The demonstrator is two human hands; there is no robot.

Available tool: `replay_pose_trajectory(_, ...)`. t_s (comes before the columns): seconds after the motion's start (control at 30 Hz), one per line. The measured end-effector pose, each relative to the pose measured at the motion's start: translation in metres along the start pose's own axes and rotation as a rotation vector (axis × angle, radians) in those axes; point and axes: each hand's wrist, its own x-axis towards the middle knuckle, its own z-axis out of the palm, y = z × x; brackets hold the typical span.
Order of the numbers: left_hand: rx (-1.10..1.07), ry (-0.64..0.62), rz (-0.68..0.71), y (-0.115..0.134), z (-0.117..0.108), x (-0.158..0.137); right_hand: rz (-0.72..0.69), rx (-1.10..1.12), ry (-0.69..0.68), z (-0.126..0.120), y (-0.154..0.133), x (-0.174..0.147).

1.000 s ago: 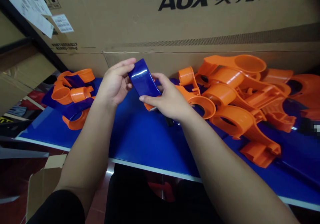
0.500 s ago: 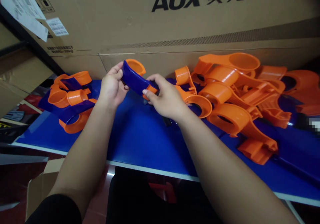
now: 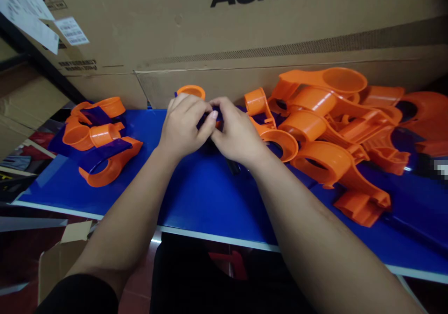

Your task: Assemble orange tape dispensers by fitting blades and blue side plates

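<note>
Both hands are closed around an orange and blue plastic tape dispenser (image 3: 192, 90), held over the middle of the blue table. My left hand (image 3: 185, 125) wraps over its blue part from above, thumb pointing toward the right hand. At the other end, my right hand (image 3: 236, 132) grips it with bent fingers. Its orange ring shows behind the left hand, while most of the body is hidden by the fingers. A dark object (image 3: 233, 166) lies on the table just below my right hand.
Several orange dispenser bodies (image 3: 308, 127) are heaped on the right. More orange and blue dispensers (image 3: 105, 136) lie at the left of the blue table (image 3: 210, 197). A large cardboard box (image 3: 157, 24) stands behind, and an open carton (image 3: 63, 258) sits below the front edge.
My left hand has moved right along the tape dispenser and turned palm down over it, close to my right hand. The right hand keeps its hold. The view has shifted slightly.
</note>
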Motion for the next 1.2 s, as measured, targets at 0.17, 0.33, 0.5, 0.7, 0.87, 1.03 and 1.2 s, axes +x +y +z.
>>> replay_pose_trajectory(0.17, 0.012, 0.002, -0.012, -0.009, 0.001, 0.002, -0.047, -0.022, -0.019, 0.002, 0.001, 0.0)
replay_pose_trajectory(0.33, 0.047, 0.043, 0.012, -0.015, 0.005, 0.001, -0.103, -0.03, -0.039, 0.006, 0.004, 0.001)
replay_pose_trajectory(0.5, 0.055, 0.066, 0.011, -0.019, 0.011, 0.0, -0.085, -0.059, -0.084, 0.012, 0.003, -0.001)
replay_pose_trajectory(0.7, 0.118, 0.046, 0.012, -0.02, 0.013, -0.001, -0.087, -0.07, -0.121, 0.018, 0.006, -0.003)
replay_pose_trajectory(0.87, 0.258, -0.028, 0.018, -0.017, 0.012, 0.001, -0.106, -0.034, -0.121, 0.02, 0.01, -0.002)
replay_pose_trajectory(1.03, 0.278, -0.077, -0.044, -0.01, 0.01, 0.0, -0.084, -0.071, -0.111, 0.017, 0.012, -0.001)
replay_pose_trajectory(1.2, 0.264, -0.053, -0.068, -0.008, 0.002, -0.001, -0.034, 0.027, -0.111, 0.009, 0.012, 0.0)
